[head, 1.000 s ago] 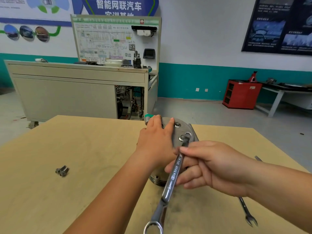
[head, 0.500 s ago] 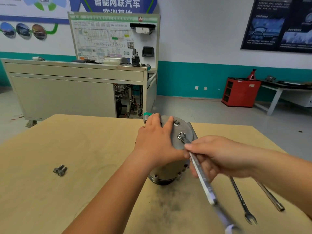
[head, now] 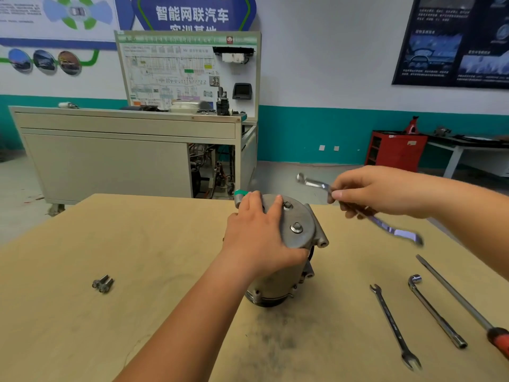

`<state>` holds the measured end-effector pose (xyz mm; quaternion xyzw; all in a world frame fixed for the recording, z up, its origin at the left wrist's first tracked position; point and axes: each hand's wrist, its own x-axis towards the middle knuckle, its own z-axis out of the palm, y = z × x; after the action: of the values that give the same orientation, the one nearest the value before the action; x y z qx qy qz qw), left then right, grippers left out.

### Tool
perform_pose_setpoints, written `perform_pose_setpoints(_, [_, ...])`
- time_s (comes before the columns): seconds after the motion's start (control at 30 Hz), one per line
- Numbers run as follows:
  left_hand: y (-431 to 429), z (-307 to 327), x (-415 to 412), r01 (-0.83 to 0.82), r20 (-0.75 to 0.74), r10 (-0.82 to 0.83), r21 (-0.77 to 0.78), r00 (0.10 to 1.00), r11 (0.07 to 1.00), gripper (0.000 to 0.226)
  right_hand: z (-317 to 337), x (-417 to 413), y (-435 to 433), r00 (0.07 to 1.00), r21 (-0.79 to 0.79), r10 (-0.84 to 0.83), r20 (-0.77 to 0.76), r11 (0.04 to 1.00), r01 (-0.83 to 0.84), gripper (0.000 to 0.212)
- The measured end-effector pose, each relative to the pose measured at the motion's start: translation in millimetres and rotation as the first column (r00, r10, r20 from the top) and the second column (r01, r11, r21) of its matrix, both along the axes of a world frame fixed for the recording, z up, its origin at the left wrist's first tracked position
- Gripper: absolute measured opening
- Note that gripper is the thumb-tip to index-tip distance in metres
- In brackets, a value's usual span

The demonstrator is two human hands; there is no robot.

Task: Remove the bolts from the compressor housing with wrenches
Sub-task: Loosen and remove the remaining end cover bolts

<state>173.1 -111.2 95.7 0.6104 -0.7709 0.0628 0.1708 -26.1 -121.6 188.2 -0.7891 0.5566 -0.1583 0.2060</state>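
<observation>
your right fingers point(head: 337, 193) are pinching the shaft of a wrench point(head: 385, 227), curled around it near its middle. the wrench is blurring in the air, one end pointing up and left, the other down and right. your right hand point(head: 377, 191) is hovering above the table point(head: 82, 326), right of the compressor housing point(head: 298, 230) and clear of it.

your left fingers point(head: 275, 208) are lying flat and spread across the housing's top plate, gripping nothing. your left hand point(head: 256, 238) is pressing on the plate's left half, with the thumb running along its near edge. the housing is standing upright near the middle of the table. two bolts are sitting in the uncovered part of the plate, one point(head: 287, 205) just beside your fingertip and one point(head: 297, 227) nearer you.

two loose bolts point(head: 103, 283) are lying together on the table, well to the left. to the right, a thin spanner point(head: 394, 326), a socket bar point(head: 436, 312) and a red-handled screwdriver point(head: 462, 299) are lying side by side.

behind the table, a grey bench point(head: 110, 161) is showing an open compartment point(head: 212, 169) with wiring and dark parts inside. a red cabinet point(head: 394, 150) is standing by the far wall; what its shelves are holding is too small to tell.
</observation>
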Motion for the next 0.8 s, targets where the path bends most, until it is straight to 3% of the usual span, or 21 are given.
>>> perform_pose_setpoints(0.1, [0, -1, -1, -0.006, -0.001, 0.006, -0.006, 1.0, 1.0, 0.103, -14, 11, 19, 0.921, 0.284, -0.094, 0.378, 0.959, -0.018, 0.02])
perform_pose_setpoints(0.2, [1, 1, -2, -0.014, 0.013, 0.014, 0.003, 1.0, 1.0, 0.106, -32, 30, 44, 0.788, 0.495, -0.177, 0.589, 0.851, -0.179, 0.021])
perform_pose_setpoints(0.27, [2, 3, -3, -0.011, 0.019, 0.01, 0.025, 1.0, 1.0, 0.106, -39, 39, 53, 0.724, 0.54, -0.213, 0.656, 0.803, -0.252, 0.02])
perform_pose_setpoints(0.5, [-1, 2, -5, -0.019, 0.058, 0.019, -0.001, 0.998, 1.0, 0.089, -49, 48, 60, 0.706, 0.559, -0.22, 0.673, 0.777, -0.29, 0.027])
perform_pose_setpoints(0.6, [1, 1, -6, -0.032, 0.03, 0.032, 0.001, 0.999, 0.999, 0.102, -48, 42, 56, 0.814, 0.546, -0.145, 0.563, 0.805, -0.234, 0.027])
perform_pose_setpoints(0.67, [2, 0, -4, -0.025, 0.006, 0.025, -0.003, 1.0, 1.0, 0.106, -37, 28, 44, 0.944, 0.489, -0.01, 0.33, 0.857, -0.162, 0.028])
perform_pose_setpoints(0.73, [2, -1, 0, -0.015, -0.006, 0.015, -0.011, 1.0, 1.0, 0.104, -20, 13, 29, 0.996, 0.322, 0.083, 0.017, 0.943, -0.084, 0.031])
perform_pose_setpoints(0.8, [1, -1, 2, -0.011, -0.012, 0.011, -0.007, 1.0, 1.0, 0.103, -7, 0, 11, 0.96, 0.046, 0.078, -0.269, 0.997, -0.068, 0.032])
